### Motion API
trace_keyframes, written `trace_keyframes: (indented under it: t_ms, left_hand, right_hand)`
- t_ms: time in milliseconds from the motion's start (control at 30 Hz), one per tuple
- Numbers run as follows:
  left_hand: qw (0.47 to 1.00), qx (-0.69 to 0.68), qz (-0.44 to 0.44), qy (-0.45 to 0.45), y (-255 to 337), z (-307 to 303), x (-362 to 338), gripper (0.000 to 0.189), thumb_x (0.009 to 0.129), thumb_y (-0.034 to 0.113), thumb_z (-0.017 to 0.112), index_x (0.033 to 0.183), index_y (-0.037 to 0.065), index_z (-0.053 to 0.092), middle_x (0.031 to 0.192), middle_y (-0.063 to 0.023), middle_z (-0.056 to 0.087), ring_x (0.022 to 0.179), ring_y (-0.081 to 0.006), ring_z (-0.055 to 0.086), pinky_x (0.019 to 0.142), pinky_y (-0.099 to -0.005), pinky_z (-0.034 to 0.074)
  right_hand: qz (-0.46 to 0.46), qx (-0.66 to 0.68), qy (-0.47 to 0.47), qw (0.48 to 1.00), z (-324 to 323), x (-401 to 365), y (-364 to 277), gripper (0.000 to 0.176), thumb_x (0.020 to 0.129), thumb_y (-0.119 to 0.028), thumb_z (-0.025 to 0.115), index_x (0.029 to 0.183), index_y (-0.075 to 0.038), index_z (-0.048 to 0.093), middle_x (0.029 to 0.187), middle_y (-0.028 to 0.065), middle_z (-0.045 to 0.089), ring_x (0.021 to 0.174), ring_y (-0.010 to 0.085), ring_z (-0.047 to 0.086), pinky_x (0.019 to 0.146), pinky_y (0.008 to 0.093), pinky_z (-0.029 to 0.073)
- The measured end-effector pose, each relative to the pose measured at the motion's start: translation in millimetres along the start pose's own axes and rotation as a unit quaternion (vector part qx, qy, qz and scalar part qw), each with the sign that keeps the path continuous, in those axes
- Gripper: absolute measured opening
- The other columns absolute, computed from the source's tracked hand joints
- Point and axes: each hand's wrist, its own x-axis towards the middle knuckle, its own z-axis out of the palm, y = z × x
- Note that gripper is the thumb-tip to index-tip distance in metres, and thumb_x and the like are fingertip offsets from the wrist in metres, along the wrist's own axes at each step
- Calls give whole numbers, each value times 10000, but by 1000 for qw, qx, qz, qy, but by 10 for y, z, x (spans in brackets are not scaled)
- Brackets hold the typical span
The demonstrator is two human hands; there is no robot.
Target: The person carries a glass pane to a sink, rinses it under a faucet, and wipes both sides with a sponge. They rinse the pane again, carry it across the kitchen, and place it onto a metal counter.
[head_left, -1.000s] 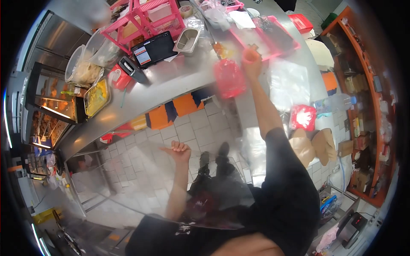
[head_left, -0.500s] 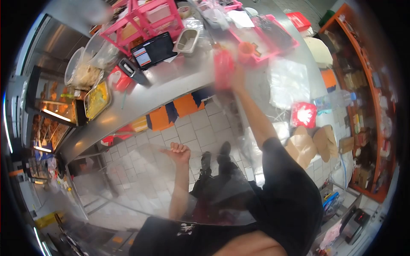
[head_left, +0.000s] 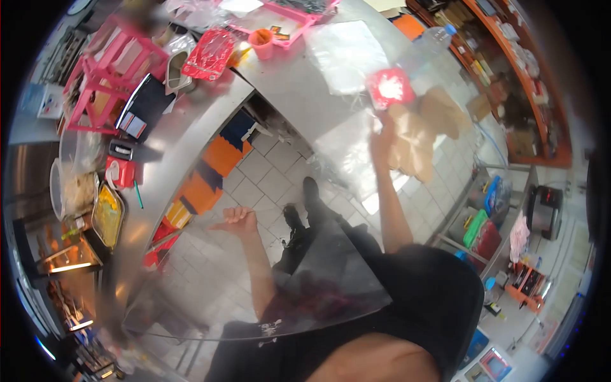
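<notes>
My left hand is closed in front of my body, its fingers curled and thumb out to the side. A large clear plastic sheet or bag hangs from it across my lap. My right hand, smeared by motion, reaches over the right-hand counter at the edge of the brown paper bags. Just beyond it lies a red and white packet. Clear plastic bags spread to its left. A red printed plastic packet rests on the counter beside a pink cup.
A stack of clear bags and a plastic bottle stand further back. Along the left counter are a tablet, a metal container, a pink rack and a yellow food tray. Orange shelving rises at the right.
My right hand has left the red printed packet near the pink cup and come back toward the paper bags. The view has turned right. My left hand still holds the clear plastic.
</notes>
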Motion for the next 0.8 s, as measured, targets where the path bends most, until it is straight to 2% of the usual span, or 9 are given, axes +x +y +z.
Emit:
trace_keyframes:
  t_ms: [67, 133, 167, 200, 233, 400, 467, 600, 800]
  left_hand:
    - [999, -3, -21, -49, 13, -4, 49, 710, 537, 852, 589, 522, 147, 502, 445, 69, 465, 400, -87, 442, 430, -241, 368]
    - [997, 8, -33, -71, -65, 136, 52, 672, 565, 800, 621, 531, 136, 523, 459, 71, 493, 415, -82, 470, 452, -230, 394]
    - [995, 17, -34, -92, -97, 199, 62, 635, 593, 749, 654, 540, 125, 544, 473, 74, 520, 430, -77, 499, 475, -219, 421]
    - [994, 19, -43, -96, -101, 177, 86, 635, 593, 749, 654, 540, 125, 544, 473, 74, 520, 430, -77, 499, 475, -219, 421]
    - [989, 13, -65, -132, -110, 124, 132, 607, 628, 711, 661, 575, 116, 556, 504, 61, 544, 471, -85, 529, 503, -229, 435]
    - [969, 8, -105, -223, -155, 31, 274, 526, 708, 608, 675, 645, 96, 573, 583, 29, 595, 571, -110, 587, 575, -259, 461]
    - [968, -3, -125, -217, -167, -22, 299, 521, 725, 602, 668, 656, 95, 570, 581, 26, 597, 566, -115, 587, 579, -267, 464]
    - [978, 17, -99, -185, -240, 66, 238, 444, 818, 492, 640, 604, 110, 563, 549, 36, 590, 515, -93, 570, 547, -252, 451]
    - [985, 28, -72, -156, -299, 89, 214, 469, 961, 378, 459, 588, 120, 578, 538, 43, 590, 504, -85, 565, 522, -240, 432]
  right_hand:
    - [70, -271, 153, 948, -895, -121, 610, 353, 800, -221, 682, 1086, -31, 602, 1094, 136, 597, 1022, 327, 556, 938, 411, 402]
    - [425, -348, 236, 802, -1410, -132, 744, 399, 797, -249, 680, 1131, -56, 576, 1127, 116, 579, 1019, 322, 557, 914, 437, 404]
    - [429, -346, 245, 798, -1647, -175, 825, 399, 797, -249, 680, 1131, -56, 576, 1127, 116, 579, 1019, 322, 557, 914, 437, 404]
    - [567, -83, 217, 790, -1862, -243, 911, 420, 791, -256, 686, 1152, -79, 565, 1135, 105, 572, 1020, 302, 559, 894, 447, 411]
    - [649, 192, 168, 717, -2015, -276, 1021, 442, 786, -264, 692, 1173, -101, 554, 1143, 94, 566, 1021, 283, 562, 873, 457, 418]
    - [640, 254, 156, 708, -1954, -421, 1672, 352, 853, -162, 599, 1198, -116, 547, 1143, 90, 573, 1048, 247, 563, 853, 441, 469]
    - [464, 408, 138, 774, -1981, -440, 1497, 267, 850, -105, 609, 1098, -28, 551, 1093, 135, 582, 1003, 299, 601, 792, 493, 540]
    - [365, 437, 138, 810, -1970, -292, 367, 353, 877, 10, 508, 1221, 23, 431, 1167, 217, 543, 1061, 323, 592, 855, 475, 548]
    - [332, 432, 121, 830, -1607, 407, -665, 414, 885, -50, 541, 1274, 27, 422, 1251, 157, 535, 1153, 289, 535, 967, 469, 459]
